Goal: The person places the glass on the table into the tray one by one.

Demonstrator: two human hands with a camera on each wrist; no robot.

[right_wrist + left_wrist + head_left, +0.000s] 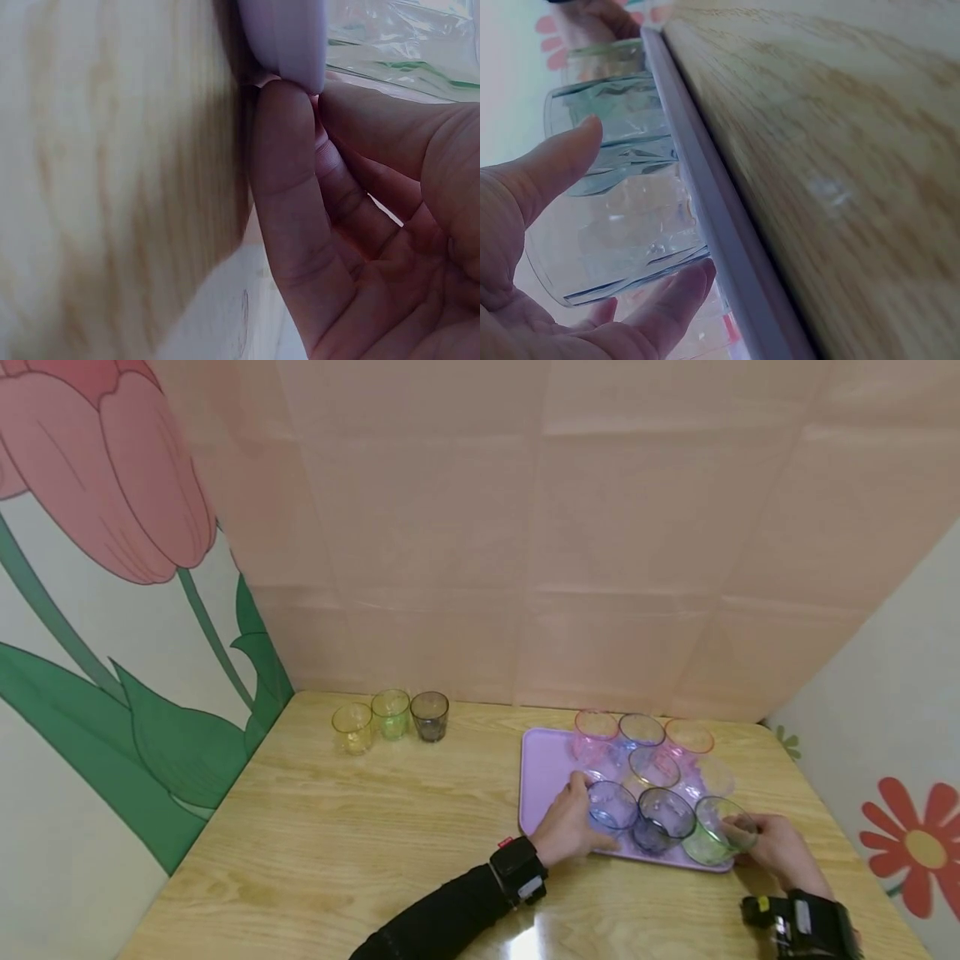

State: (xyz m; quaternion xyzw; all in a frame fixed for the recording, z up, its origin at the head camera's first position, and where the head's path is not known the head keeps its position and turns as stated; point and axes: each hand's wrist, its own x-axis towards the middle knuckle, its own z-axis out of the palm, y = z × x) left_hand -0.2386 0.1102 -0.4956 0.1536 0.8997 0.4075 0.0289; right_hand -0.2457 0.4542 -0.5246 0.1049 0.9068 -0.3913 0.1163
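Observation:
On a lilac tray point(546, 768) at the right stand several clear tinted glasses. My left hand point(564, 828) holds the blue glass point(612, 814) at the tray's front, its thumb and fingers curved round the sides. In the left wrist view, the fingertips point(697, 279) are down by the tray's rim. My right hand point(783, 852) pinches the front right corner of the tray, one finger under the edge and the thumb above, as the right wrist view shows. Nearest that hand is a green glass point(705, 845), with a dark grey glass point(660, 837) between it and the blue one.
Behind the front row, the tray bears pink point(595, 747), blue, yellow-rimmed and red-rimmed glasses close together. A yellow glass point(352, 731), a green glass point(391, 717) and a dark glass point(431, 718) stand at the wooden table's point(390, 827) back left, near the wall.

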